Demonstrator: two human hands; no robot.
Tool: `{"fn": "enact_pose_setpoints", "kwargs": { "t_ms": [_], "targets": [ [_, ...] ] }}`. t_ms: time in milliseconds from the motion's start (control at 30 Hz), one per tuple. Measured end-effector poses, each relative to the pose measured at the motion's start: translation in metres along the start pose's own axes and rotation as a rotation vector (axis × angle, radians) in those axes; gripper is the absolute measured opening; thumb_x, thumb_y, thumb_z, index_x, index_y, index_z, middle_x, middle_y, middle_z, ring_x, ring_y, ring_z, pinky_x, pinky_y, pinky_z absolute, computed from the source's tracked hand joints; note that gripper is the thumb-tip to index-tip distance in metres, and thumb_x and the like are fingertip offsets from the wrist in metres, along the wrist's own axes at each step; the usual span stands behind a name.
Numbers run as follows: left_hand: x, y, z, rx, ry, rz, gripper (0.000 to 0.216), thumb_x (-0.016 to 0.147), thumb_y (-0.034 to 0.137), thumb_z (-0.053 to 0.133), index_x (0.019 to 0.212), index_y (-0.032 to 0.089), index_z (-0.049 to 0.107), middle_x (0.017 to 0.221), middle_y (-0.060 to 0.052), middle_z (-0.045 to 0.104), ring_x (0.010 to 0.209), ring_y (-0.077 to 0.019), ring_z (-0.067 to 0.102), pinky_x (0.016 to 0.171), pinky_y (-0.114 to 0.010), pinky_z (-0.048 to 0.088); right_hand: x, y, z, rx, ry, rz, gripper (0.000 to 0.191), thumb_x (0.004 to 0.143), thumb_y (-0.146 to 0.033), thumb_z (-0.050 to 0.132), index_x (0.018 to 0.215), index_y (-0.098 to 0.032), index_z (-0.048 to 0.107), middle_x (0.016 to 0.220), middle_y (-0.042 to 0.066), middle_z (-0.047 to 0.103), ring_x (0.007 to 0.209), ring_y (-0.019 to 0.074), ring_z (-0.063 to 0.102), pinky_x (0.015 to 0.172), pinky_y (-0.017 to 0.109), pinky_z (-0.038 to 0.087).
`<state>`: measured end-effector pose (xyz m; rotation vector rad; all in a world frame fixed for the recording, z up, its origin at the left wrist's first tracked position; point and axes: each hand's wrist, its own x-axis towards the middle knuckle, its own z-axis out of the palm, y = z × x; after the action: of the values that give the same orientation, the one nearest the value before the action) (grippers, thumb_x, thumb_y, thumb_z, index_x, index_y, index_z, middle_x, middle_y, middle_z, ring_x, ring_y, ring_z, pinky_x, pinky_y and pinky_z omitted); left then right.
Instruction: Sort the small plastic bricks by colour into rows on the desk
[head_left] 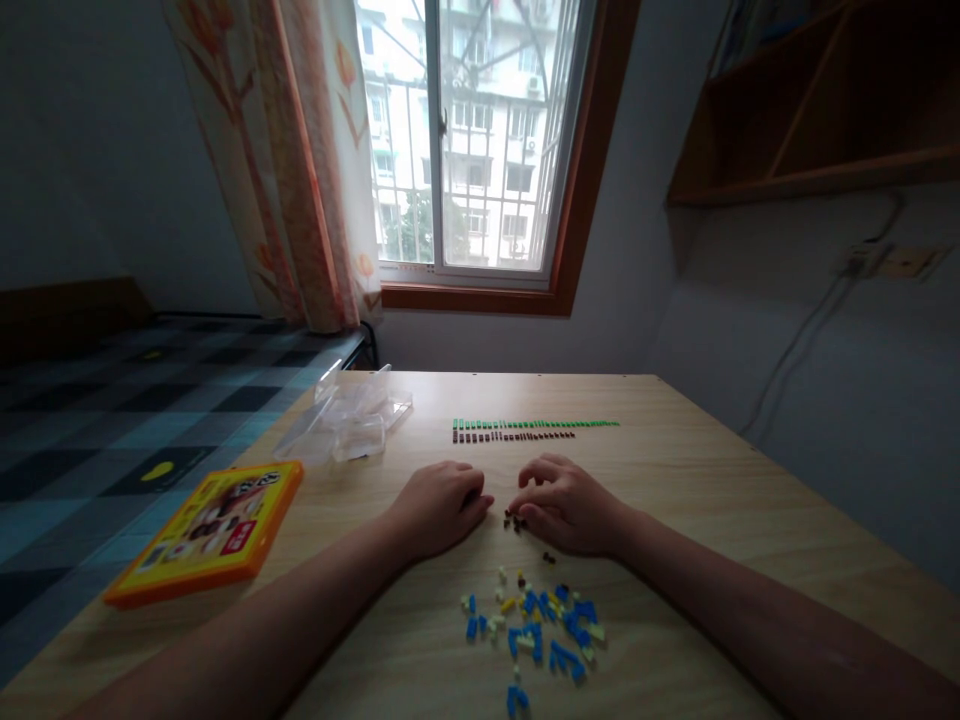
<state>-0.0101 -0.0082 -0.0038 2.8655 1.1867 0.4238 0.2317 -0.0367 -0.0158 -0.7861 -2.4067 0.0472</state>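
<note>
My left hand (442, 507) rests on the table with its fingers curled under and the thumb pointing right; whatever it may hold is hidden. Facing it, my right hand (566, 503) has bent fingers, partly apart, with the tips at a small cluster of dark brown building bricks (514, 521). A couple more brown bricks (549, 558) lie just below that hand. Beyond both hands run two neat rows: green bricks (517, 424) at the back and brown bricks (510, 437) in front. Nearer me is a loose pile of blue, yellow and cream bricks (536, 625).
An orange-yellow box (214, 530) with a printed picture lies on the table's left side. Behind it stand clear plastic trays (358, 437). The wooden table (697, 480) reaches the window wall, with a checked bed (90, 400) at left and a wall shelf (810, 165) upper right.
</note>
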Motion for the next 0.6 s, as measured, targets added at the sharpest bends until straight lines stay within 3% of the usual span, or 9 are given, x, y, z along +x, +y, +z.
{"fn": "enact_pose_setpoints", "kwargs": {
  "t_ms": [100, 233, 600],
  "targets": [
    [-0.0001, -0.0011, 0.0010, 0.001, 0.006, 0.000, 0.028, 0.090, 0.039, 0.050, 0.071, 0.020, 0.057, 0.076, -0.003, 0.063, 0.072, -0.0178, 0.057, 0.064, -0.029, 0.037, 0.0002, 0.0015, -0.0009, -0.032, 0.057, 0.032, 0.021, 0.092, -0.029, 0.054, 0.084, -0.022, 0.073, 0.089, 0.007, 0.064, 0.081, 0.0188, 0.055, 0.079, 0.036, 0.044],
    [-0.0002, -0.0018, 0.0022, 0.007, 0.008, 0.005, 0.028, 0.090, 0.039, 0.049, 0.072, 0.020, 0.057, 0.077, -0.003, 0.064, 0.072, -0.0176, 0.057, 0.064, -0.029, 0.037, 0.0008, 0.0016, -0.0007, -0.002, 0.094, 0.043, 0.019, 0.091, -0.026, 0.054, 0.092, -0.021, 0.072, 0.090, 0.008, 0.065, 0.083, 0.0195, 0.056, 0.078, 0.036, 0.045],
    [0.0001, 0.0018, -0.0012, -0.004, 0.005, -0.005, 0.026, 0.089, 0.036, 0.050, 0.071, 0.020, 0.058, 0.076, -0.003, 0.064, 0.072, -0.0181, 0.058, 0.064, -0.030, 0.038, 0.0006, -0.0015, -0.0009, 0.068, -0.007, -0.040, 0.021, 0.093, -0.030, 0.053, 0.101, -0.024, 0.072, 0.095, 0.007, 0.063, 0.085, 0.0189, 0.055, 0.080, 0.036, 0.045]
  ]
}}
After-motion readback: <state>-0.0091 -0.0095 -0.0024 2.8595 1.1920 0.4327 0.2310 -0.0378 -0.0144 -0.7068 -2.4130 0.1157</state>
